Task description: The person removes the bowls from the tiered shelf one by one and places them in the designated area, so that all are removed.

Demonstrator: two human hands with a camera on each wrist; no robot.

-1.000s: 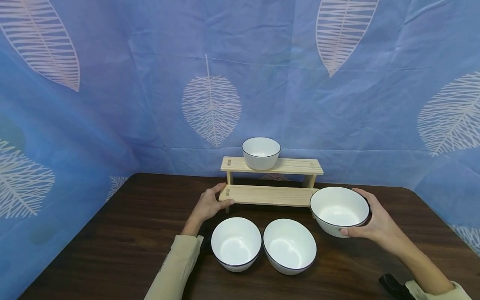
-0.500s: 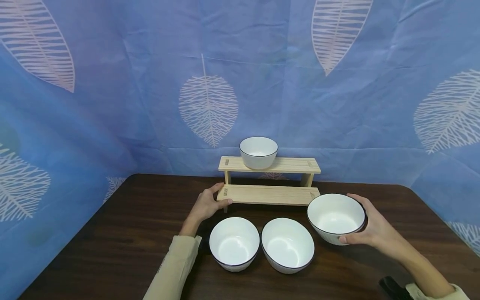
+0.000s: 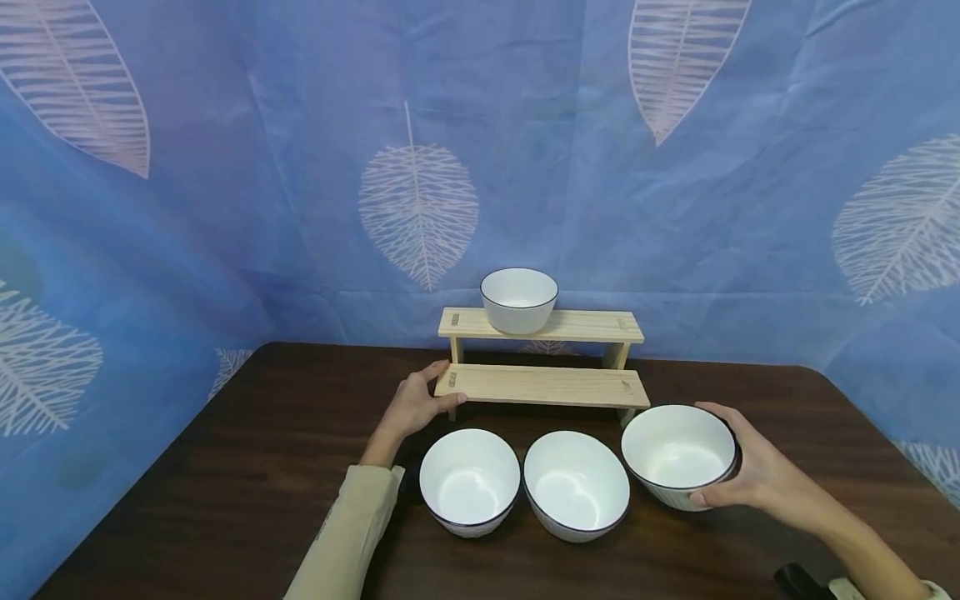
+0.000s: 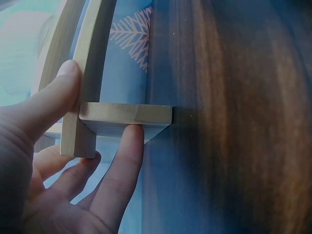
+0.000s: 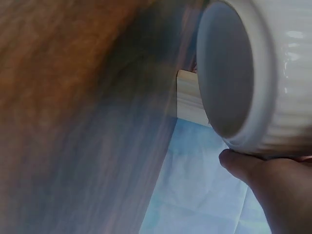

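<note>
In the head view my right hand (image 3: 750,467) grips a white bowl (image 3: 678,450) with a dark rim by its right side, thumb at the front. The right wrist view shows this bowl's underside and ribbed wall (image 5: 292,83), raised off the table. My left hand (image 3: 411,406) holds the left end of a two-tier wooden shelf (image 3: 540,386) at its lower board. In the left wrist view the thumb (image 4: 68,75) lies on the board's edge, and one finger (image 4: 127,161) touches the shelf's leg (image 4: 131,113). Another white bowl (image 3: 519,302) stands on the upper board.
Two more dark-rimmed white bowls, a left one (image 3: 470,483) and a right one (image 3: 577,487), stand side by side on the dark wooden table (image 3: 247,467) before the shelf. A blue cloth (image 3: 300,167) with pale leaf prints hangs behind.
My right hand has carried its bowl away from the shelf's right end, toward me and lower. The left hand keeps its hold on the shelf. The other bowls stay in place.
</note>
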